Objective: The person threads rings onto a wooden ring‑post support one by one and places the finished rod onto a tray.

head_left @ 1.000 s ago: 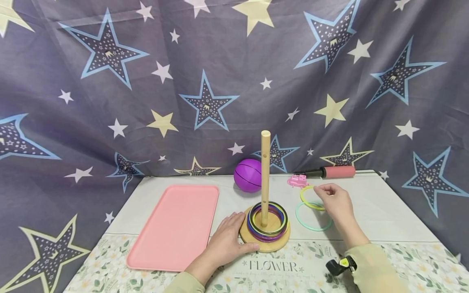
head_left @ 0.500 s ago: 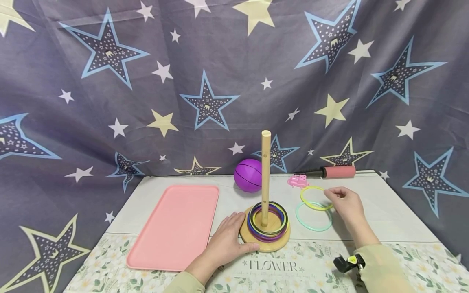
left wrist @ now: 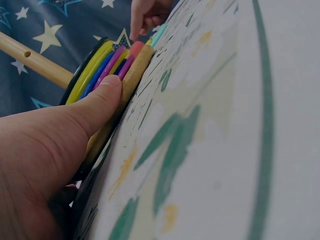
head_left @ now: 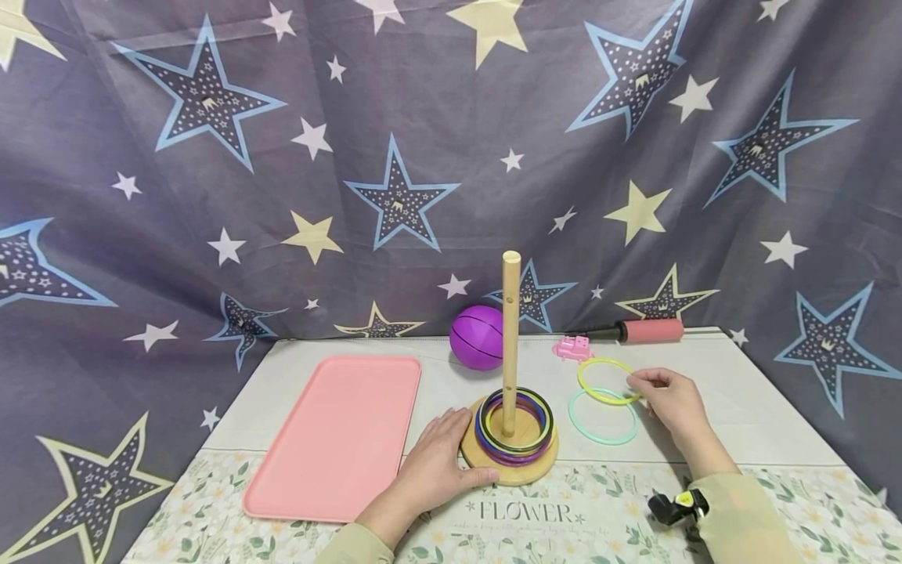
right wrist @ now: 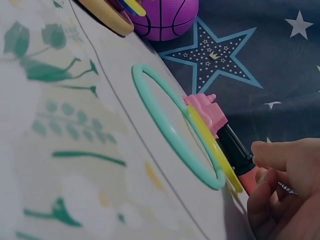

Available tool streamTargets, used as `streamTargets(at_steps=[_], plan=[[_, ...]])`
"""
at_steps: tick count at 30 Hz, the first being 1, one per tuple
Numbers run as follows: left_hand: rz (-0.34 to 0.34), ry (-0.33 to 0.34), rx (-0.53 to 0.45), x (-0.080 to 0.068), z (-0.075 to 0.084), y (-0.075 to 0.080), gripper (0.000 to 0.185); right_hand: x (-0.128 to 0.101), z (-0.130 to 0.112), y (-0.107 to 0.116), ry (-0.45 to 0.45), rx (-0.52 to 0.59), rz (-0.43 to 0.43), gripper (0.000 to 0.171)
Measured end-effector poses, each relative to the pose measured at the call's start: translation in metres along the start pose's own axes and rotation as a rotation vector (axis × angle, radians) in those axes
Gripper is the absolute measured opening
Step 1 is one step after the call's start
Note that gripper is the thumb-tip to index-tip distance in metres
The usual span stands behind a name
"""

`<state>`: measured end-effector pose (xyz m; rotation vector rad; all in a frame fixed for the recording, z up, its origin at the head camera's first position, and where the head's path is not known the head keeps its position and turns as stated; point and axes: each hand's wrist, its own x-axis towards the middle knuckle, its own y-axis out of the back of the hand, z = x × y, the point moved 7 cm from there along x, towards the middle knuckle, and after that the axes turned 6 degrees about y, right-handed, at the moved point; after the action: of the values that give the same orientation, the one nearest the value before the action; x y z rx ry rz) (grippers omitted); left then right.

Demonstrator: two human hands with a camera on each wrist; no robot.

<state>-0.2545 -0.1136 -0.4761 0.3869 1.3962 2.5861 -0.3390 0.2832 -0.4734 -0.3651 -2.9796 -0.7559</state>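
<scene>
A wooden ring-toss stand (head_left: pixel 510 337) with a round base (head_left: pixel 524 475) stands upright, several coloured rings (head_left: pixel 517 448) stacked around its peg. My left hand (head_left: pixel 435 462) rests against the base, its fingers along the left edge. In the left wrist view the straight thumb (left wrist: pixel 102 100) touches the base beside the rings. To the right a yellow ring (head_left: pixel 590 392) overlaps a turquoise ring (head_left: pixel 603 441). My right hand (head_left: pixel 669 399) has its fingertips right at the yellow ring's right edge in the head view. In the right wrist view its fingers are loosely bent, with nothing between them.
A pink tray (head_left: pixel 338 439) lies to the left. Behind the peg sits a purple ball (head_left: pixel 475 338). At the back right are a small pink toy (head_left: pixel 572 348) and a red-and-black hand pump (head_left: pixel 648 330), near the star-patterned curtain (head_left: pixel 423 102).
My right hand has moved right and slightly toward me, from the yellow ring's far edge to its right edge. The turquoise ring has shifted slightly left. The left hand stays put.
</scene>
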Motion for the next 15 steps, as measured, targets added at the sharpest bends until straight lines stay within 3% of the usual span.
streamTargets(at_steps=[15], plan=[[-0.003, 0.003, 0.005, 0.001, -0.001, -0.001, 0.115, 0.001, 0.012, 0.006, -0.038, -0.049, 0.063, 0.042]])
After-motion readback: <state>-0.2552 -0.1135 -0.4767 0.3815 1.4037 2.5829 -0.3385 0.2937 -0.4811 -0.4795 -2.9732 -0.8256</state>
